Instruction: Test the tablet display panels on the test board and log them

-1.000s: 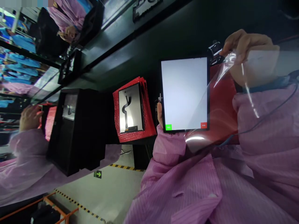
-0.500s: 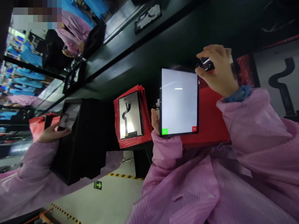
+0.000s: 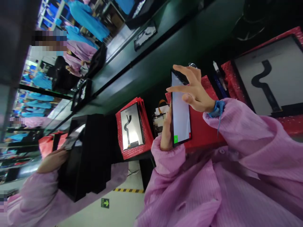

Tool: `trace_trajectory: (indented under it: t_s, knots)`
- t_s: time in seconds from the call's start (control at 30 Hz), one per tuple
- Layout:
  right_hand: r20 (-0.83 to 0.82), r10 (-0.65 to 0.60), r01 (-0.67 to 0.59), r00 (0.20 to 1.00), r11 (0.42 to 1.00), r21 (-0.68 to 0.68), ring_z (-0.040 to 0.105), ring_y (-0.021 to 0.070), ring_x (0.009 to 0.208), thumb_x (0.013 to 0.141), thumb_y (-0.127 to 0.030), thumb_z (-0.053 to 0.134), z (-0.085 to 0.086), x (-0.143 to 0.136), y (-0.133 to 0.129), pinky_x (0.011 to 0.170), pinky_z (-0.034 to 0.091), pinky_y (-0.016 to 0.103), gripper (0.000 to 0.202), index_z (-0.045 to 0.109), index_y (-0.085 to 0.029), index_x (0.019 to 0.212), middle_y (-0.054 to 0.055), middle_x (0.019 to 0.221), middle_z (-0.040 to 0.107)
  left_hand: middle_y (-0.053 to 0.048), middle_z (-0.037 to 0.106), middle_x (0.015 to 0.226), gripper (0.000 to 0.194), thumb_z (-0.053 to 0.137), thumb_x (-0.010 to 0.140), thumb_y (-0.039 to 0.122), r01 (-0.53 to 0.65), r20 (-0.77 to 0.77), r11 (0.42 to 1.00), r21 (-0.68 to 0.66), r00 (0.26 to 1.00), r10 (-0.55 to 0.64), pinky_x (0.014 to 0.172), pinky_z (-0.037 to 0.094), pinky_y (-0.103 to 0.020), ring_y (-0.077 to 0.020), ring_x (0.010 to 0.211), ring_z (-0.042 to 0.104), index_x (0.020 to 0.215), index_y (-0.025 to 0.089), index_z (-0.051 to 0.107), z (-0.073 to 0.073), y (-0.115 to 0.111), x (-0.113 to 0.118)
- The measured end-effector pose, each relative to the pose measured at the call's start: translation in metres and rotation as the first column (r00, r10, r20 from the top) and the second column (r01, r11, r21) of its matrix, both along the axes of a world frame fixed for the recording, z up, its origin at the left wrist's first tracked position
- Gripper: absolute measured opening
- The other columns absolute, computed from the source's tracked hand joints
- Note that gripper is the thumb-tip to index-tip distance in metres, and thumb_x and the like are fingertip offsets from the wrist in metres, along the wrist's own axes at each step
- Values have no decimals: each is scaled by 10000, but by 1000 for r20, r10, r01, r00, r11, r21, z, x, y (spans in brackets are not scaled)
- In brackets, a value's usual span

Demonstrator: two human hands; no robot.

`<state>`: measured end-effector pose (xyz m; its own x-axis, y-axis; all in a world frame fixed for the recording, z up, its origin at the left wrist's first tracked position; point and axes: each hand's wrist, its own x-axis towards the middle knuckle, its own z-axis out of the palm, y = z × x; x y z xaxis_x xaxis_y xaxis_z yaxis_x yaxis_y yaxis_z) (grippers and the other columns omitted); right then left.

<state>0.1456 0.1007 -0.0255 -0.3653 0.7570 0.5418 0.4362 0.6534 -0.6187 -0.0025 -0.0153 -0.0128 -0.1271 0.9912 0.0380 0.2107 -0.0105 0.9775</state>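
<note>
My left hand (image 3: 167,130) grips a tablet-sized display panel (image 3: 181,116) along its left side, its fingers partly hidden behind it. The panel is tilted; its face glows white, with a green square and a red square at the lower corners. Over its upper part is my right hand (image 3: 197,93), fingers spread apart and nothing visible in them. Whether its fingertips touch the glass I cannot tell. A small shiny dark thing (image 3: 193,65) shows just behind that hand. Under the panel lies a red padded surface (image 3: 203,132).
Left of me, another panel (image 3: 132,126) lies on red bubble bags (image 3: 148,126). A circuit board (image 3: 158,124) sits beside them. At right are pens (image 3: 220,78) and a large panel (image 3: 284,75). A co-worker's hand (image 3: 53,160) is at a black box (image 3: 92,157).
The display panel has turned and tilted, so its face looks narrower. My right hand has moved left from the upper right corner across the panel, its fingers now spread. The view has shifted.
</note>
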Motion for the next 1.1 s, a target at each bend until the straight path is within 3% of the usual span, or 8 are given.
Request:
trace_trajectory:
  t_s: [0.1,0.17,0.23,0.43,0.57,0.83,0.97,1.1]
  knots:
    - [-40,-67,67,997,998,-8,300,373,1508,992,-520,460,-1,3,-2,1188,290,703,360,716,-378,1202,-16,1653,342,-93,681,1328,585,244,1052,603,-63,77,988,138,996,53,1040,555,-438,-257,1278,633,1224,272,695,-9,3,-14]
    - [-67,-101,101,993,995,-11,290,365,1514,1001,-507,430,-1,5,-4,1199,308,671,366,720,-382,1185,-48,1653,327,-107,686,1179,409,418,1039,511,-234,-86,928,289,959,269,992,546,-420,-252,1162,645,1078,234,717,-21,-7,-31]
    - [-65,-113,112,991,993,-29,268,354,1513,998,-490,424,1,8,-7,1216,306,636,366,719,-377,1182,-78,1657,306,-111,648,1079,290,518,1007,427,-289,-372,873,393,818,438,977,521,-422,-251,1074,624,1011,213,714,-38,-22,-49]
    - [-2,-116,116,993,991,-62,269,343,1440,998,-514,410,2,9,-7,1185,330,628,406,711,-377,1233,-16,1602,410,-215,519,1351,442,587,965,417,-71,-826,965,253,503,254,1088,435,-539,-346,1229,525,1331,171,618,-92,-53,-70]
    - [-233,-124,167,965,970,179,412,330,1308,980,-707,79,-8,1,-1,1073,447,564,808,781,-320,1085,35,1493,510,-223,450,1421,455,591,966,417,-15,-890,972,233,399,220,1075,441,-554,-364,1247,502,1351,178,640,-99,-59,-64]
    - [-180,-184,213,966,964,160,485,336,1233,959,-708,-6,-3,0,-5,1067,441,564,885,781,-326,1094,113,1344,562,-212,508,1433,432,524,1010,406,19,-925,976,215,326,197,1061,460,-555,-363,1263,513,1372,223,672,-96,-58,-64]
    - [-227,-31,83,973,971,224,582,265,993,1008,-714,109,4,5,-4,931,496,514,800,750,-250,1120,109,1032,599,-218,534,1424,437,427,1049,380,23,-901,958,286,346,260,1040,476,-542,-347,1258,536,1383,200,646,-102,-58,-66]
    - [-109,70,-70,992,998,5,603,190,812,1035,-653,328,21,25,-19,744,494,382,572,636,-206,1216,64,934,623,-243,445,1556,616,347,1052,530,214,-892,933,288,415,180,1162,380,-581,-364,1465,401,1512,137,465,-101,-58,-68]
